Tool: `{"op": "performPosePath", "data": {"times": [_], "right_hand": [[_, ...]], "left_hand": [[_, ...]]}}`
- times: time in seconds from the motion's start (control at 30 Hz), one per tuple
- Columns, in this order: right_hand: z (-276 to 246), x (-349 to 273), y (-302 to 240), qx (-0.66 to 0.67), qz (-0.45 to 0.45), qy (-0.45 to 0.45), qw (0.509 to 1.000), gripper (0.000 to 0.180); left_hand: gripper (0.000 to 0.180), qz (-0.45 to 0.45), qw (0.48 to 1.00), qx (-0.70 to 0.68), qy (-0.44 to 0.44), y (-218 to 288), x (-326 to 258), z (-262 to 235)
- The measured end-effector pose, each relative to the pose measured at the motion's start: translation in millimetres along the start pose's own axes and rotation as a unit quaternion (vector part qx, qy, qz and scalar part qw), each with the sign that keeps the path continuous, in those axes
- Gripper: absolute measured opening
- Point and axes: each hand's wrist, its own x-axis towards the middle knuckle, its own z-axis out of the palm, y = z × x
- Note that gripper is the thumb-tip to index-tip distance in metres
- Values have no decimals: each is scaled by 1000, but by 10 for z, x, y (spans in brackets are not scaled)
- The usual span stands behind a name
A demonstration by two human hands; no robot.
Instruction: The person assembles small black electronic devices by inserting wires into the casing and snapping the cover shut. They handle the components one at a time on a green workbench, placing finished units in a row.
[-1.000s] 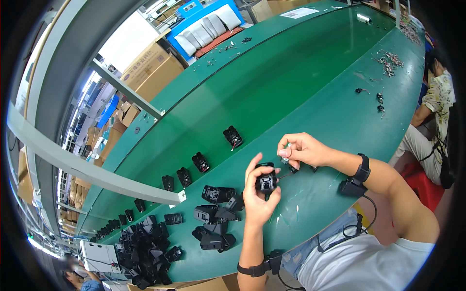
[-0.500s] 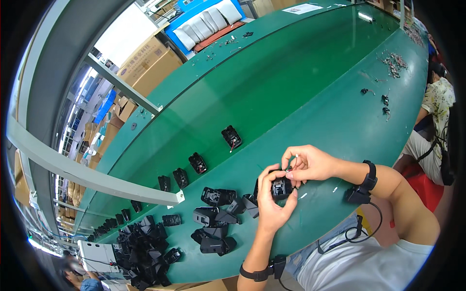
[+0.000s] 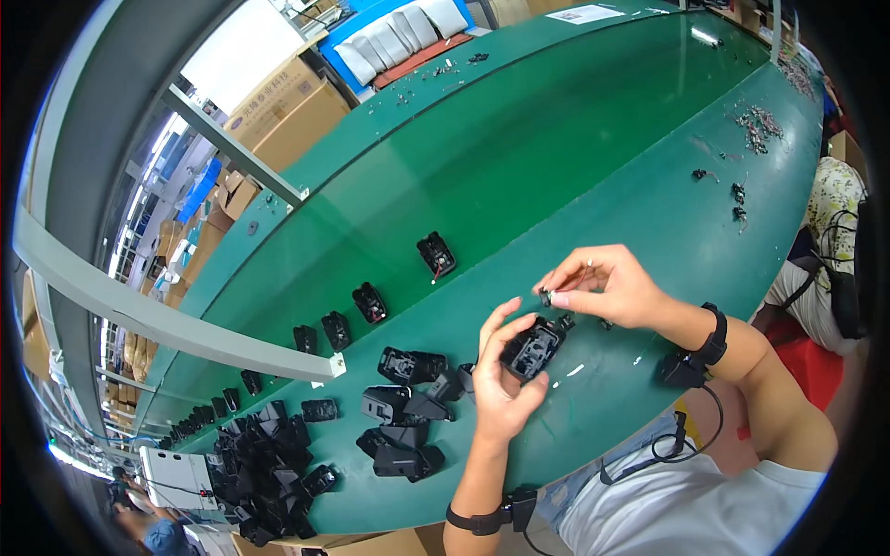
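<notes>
Here's the left hand (image 3: pixel 501 400) on the near side, fingers clamped around an open black housing (image 3: pixel 533 350) tilted above the worktop (image 3: pixel 667 218), and just past its far end the right hand (image 3: pixel 612 287) has thumb and forefinger pinched on a small dark part (image 3: pixel 546 297)! Over to the left, loose black cases (image 3: pixel 403 408) lie beside a big dark pile (image 3: pixel 269 463), with a row of similar housings (image 3: pixel 436 255) beyond them on the green strip (image 3: pixel 519 176), while a heap of tiny wired pieces (image 3: pixel 760 125) sits far right
</notes>
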Motion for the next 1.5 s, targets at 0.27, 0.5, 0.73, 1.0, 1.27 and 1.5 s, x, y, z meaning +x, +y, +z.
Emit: {"op": "performPosePath", "data": {"times": [0.27, 0.5, 0.73, 1.0, 1.27, 1.5], "right_hand": [[104, -111, -218, -74, -138, -72, 985, 9], [176, -191, -90, 32, -62, -63, 996, 10], [124, -131, -102, -48, -147, -75, 985, 9], [96, -117, -271, -260, -353, -6, 899, 13], [75, -114, -294, -283, -406, -28, 868, 13], [141, -113, -193, -259, -348, -36, 900, 12]], "left_hand": [[64, -78, 982, -174, -12, 126, -10, -28], [62, -76, 976, -206, -2, -2, -66, -79], [57, -105, 950, -293, -4, 10, -57, -88], [54, -125, 949, -288, 6, 10, -65, -65], [53, -134, 950, -281, 4, 36, -33, -22], [55, -132, 955, -265, 10, -59, -57, -55]]}}
